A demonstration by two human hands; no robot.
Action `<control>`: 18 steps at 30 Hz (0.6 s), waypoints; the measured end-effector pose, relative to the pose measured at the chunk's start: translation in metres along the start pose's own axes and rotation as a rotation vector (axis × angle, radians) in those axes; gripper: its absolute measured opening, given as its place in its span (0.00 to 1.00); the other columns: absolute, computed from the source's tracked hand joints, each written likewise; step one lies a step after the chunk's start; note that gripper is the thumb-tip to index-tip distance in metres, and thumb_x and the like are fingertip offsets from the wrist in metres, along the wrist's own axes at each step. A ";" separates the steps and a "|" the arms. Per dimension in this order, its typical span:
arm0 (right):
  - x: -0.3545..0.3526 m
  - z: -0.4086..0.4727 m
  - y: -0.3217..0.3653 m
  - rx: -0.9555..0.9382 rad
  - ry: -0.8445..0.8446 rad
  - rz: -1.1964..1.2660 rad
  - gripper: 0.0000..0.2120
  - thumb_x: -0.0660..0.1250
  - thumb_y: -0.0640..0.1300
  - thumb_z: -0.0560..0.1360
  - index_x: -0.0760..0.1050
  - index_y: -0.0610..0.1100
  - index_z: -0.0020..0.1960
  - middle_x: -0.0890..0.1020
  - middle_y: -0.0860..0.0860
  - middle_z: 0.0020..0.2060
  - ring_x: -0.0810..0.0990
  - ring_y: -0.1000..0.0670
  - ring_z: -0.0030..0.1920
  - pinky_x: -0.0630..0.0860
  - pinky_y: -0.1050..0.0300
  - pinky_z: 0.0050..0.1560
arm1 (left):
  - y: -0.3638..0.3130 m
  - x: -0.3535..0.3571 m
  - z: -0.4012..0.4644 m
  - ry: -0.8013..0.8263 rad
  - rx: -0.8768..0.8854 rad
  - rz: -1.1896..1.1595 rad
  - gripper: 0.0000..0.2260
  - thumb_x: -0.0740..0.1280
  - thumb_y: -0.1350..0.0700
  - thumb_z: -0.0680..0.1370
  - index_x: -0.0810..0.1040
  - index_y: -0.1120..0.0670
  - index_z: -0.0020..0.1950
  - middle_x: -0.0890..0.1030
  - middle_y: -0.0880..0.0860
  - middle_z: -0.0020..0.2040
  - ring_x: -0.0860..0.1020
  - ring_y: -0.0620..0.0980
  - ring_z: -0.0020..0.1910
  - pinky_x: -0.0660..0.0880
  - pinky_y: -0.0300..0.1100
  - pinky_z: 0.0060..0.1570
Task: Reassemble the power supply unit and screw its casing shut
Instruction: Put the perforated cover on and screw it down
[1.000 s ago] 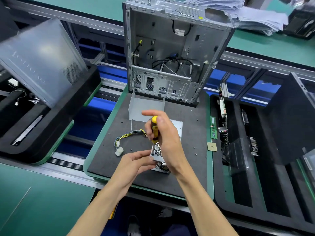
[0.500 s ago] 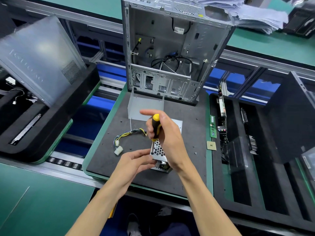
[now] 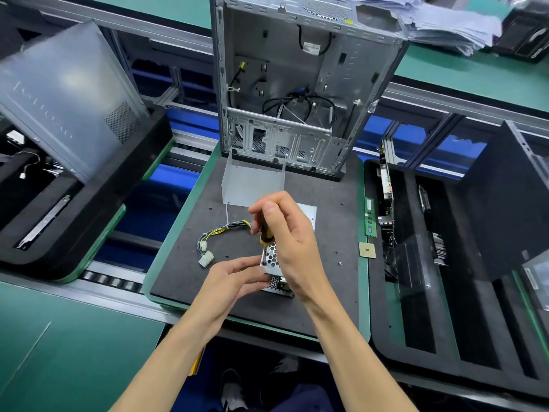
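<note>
Power supply unit (image 3: 274, 264), a small perforated metal box, lies on the dark mat (image 3: 320, 292) of the tabletop in the head view, near its front edge and largely covered by both hands; its yellow and black cable bundle (image 3: 221, 233) trails off to the left and ends in a white connector (image 3: 206, 258). The right hand (image 3: 286, 242) is curled round the yellow and black handle of a screwdriver (image 3: 265, 233), held roughly upright with the shaft coming down to the near left corner of the unit's top face. The tip itself is too small to tell whether it sits in a screw. The left hand (image 3: 234, 278) has its fingers bent against the left side of the box, pinching and steadying it at that same corner. Behind the hands a loose bent metal cover (image 3: 252, 182) stands on the mat, and beyond it an open computer case (image 3: 297, 84) stands upright. Judging from this, the step in hand is driving a casing screw at that corner. The next move would call for keeping the driver square to the screw, pressing down while turning, and holding the box firm so it does not skid on the mat; whether other screws remain cannot be told.
</note>
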State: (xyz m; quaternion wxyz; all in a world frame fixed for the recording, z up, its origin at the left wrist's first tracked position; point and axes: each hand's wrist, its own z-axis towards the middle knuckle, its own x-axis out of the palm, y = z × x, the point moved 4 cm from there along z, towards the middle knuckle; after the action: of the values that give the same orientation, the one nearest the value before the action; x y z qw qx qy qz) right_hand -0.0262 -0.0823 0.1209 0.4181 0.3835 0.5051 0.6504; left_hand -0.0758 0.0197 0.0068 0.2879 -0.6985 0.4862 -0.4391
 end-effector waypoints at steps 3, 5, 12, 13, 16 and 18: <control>0.000 0.008 0.003 0.037 0.091 0.067 0.09 0.59 0.45 0.75 0.70 0.53 0.36 0.76 0.52 0.28 0.70 0.52 0.28 0.68 0.62 0.32 | 0.000 0.001 -0.001 -0.007 0.010 -0.017 0.08 0.70 0.64 0.78 0.85 0.57 0.55 0.86 0.62 0.51 0.85 0.59 0.55 0.82 0.44 0.55; -0.001 0.015 0.003 0.094 0.143 0.073 0.12 0.57 0.43 0.74 0.73 0.51 0.34 0.69 0.54 0.22 0.63 0.52 0.25 0.63 0.62 0.28 | -0.001 0.002 -0.002 -0.013 0.005 -0.031 0.08 0.72 0.64 0.76 0.88 0.54 0.49 0.86 0.62 0.51 0.85 0.59 0.54 0.82 0.42 0.52; 0.002 0.021 -0.003 0.202 0.283 -0.038 0.14 0.55 0.50 0.81 0.71 0.51 0.38 0.68 0.55 0.32 0.64 0.52 0.34 0.63 0.56 0.38 | 0.000 0.000 -0.002 -0.046 -0.008 -0.077 0.08 0.73 0.64 0.75 0.83 0.57 0.53 0.86 0.62 0.49 0.85 0.59 0.52 0.82 0.39 0.47; 0.001 0.019 -0.004 0.195 0.279 -0.036 0.13 0.55 0.51 0.82 0.70 0.51 0.40 0.69 0.55 0.33 0.65 0.52 0.35 0.65 0.59 0.38 | 0.000 -0.001 -0.002 -0.051 -0.010 -0.077 0.07 0.72 0.65 0.76 0.82 0.57 0.53 0.86 0.62 0.49 0.85 0.59 0.52 0.82 0.39 0.47; -0.003 0.013 -0.008 0.191 0.224 -0.039 0.12 0.55 0.56 0.81 0.70 0.52 0.44 0.71 0.59 0.35 0.67 0.53 0.37 0.68 0.63 0.42 | -0.001 -0.001 -0.002 -0.052 -0.010 -0.055 0.07 0.70 0.65 0.77 0.83 0.58 0.54 0.87 0.61 0.49 0.85 0.58 0.52 0.82 0.40 0.48; -0.003 0.012 -0.010 0.197 0.181 -0.033 0.10 0.56 0.58 0.80 0.70 0.53 0.47 0.71 0.61 0.36 0.68 0.54 0.39 0.68 0.64 0.44 | -0.002 0.000 -0.002 -0.047 -0.009 -0.045 0.08 0.70 0.65 0.77 0.82 0.58 0.55 0.87 0.61 0.50 0.85 0.58 0.52 0.82 0.40 0.49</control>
State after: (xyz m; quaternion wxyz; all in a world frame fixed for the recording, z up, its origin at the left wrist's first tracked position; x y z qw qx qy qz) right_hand -0.0127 -0.0802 0.1134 0.3417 0.3543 0.6083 0.6227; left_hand -0.0767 0.0199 0.0090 0.2861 -0.7208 0.4654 -0.4267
